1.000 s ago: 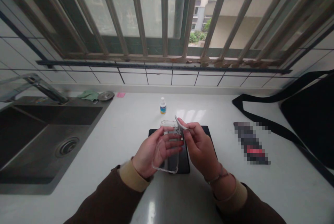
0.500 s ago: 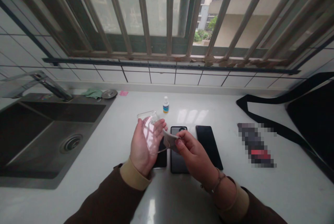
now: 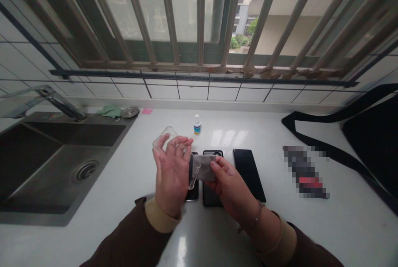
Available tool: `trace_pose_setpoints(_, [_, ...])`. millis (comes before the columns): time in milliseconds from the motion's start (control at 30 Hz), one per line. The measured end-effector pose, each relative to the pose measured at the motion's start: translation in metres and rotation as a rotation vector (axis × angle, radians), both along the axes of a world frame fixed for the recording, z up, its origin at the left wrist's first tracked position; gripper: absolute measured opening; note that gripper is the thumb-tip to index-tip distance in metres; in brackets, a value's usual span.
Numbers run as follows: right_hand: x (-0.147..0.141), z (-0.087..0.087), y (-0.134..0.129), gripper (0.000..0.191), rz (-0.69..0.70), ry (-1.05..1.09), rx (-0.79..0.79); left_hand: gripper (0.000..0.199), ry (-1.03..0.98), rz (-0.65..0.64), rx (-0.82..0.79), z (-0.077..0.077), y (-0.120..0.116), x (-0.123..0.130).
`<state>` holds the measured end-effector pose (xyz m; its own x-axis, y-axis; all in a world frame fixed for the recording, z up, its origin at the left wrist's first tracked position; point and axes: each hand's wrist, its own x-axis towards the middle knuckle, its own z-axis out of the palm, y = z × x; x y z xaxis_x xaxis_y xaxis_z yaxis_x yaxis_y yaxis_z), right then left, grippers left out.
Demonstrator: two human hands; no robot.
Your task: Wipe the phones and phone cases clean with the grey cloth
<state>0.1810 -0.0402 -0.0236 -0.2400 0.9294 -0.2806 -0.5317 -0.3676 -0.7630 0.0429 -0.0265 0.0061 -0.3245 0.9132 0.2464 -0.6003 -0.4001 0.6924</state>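
A clear phone case (image 3: 168, 131) rests in my left hand (image 3: 173, 171), palm up, its fingers curled around the case's edges. My right hand (image 3: 228, 180) pinches a small grey cloth (image 3: 205, 167), whose left end meets the lower right edge of the case. Below my hands lie three dark phones: one (image 3: 193, 194) is mostly hidden by my left hand, the middle one (image 3: 212, 196) is partly covered by my right hand and the cloth, and the right one (image 3: 247, 169) shows its black face. A small white bottle (image 3: 197, 126) with a blue and yellow label stands behind them.
At the left is a sink (image 3: 62, 167) with a faucet (image 3: 62, 101). A green cloth (image 3: 109, 111), a metal drain cover (image 3: 129, 112) and a pink paper (image 3: 147, 111) lie behind it. A pixelated object (image 3: 306, 173) and a black bag (image 3: 373, 130) are at the right.
The clear case has turned and shifted left in my left hand, showing more of the palm. The grey cloth now hangs flatter and wider from my right hand.
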Motion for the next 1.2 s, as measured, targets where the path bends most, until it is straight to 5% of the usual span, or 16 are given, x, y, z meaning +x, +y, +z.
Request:
trace_pose_setpoints(300, [0.002, 0.005, 0.002, 0.042, 0.094, 0.047, -0.012, 0.072, 0.178, -0.001, -0.004, -0.003, -0.005, -0.001])
trace_pose_setpoints(567, [0.001, 0.008, -0.004, 0.040, 0.257, 0.066, -0.032, 0.073, 0.336, 0.176, 0.012, -0.003, -0.001, -0.013])
trace_pose_setpoints(733, [0.006, 0.015, -0.006, 0.038, 0.261, 0.057, -0.049, 0.082, 0.559, 0.408, 0.019, -0.004, 0.003, -0.021])
trace_pose_setpoints(800, [0.010, 0.017, -0.004, 0.038, 0.224, 0.037, -0.042, 0.081, 0.561, 0.408, -0.038, -0.003, 0.006, -0.023])
trace_pose_setpoints(900, [0.019, 0.015, 0.004, 0.034, -0.036, -0.034, 0.014, 0.067, 0.440, 0.164, -0.184, 0.000, 0.008, -0.022])
trace_pose_setpoints(1033, [0.036, 0.012, 0.016, 0.030, -0.412, -0.369, 0.216, 0.070, 0.260, -0.452, -0.412, 0.003, 0.003, -0.014])
trace_pose_setpoints(1100, [0.043, 0.014, 0.017, 0.031, -0.393, -0.647, 0.371, 0.075, 0.281, -0.708, -0.457, 0.002, -0.001, -0.010])
trace_pose_setpoints(1200, [0.045, 0.020, 0.011, 0.033, -0.217, -0.882, 0.594, 0.066, 0.375, -0.889, -0.476, -0.002, -0.007, -0.006])
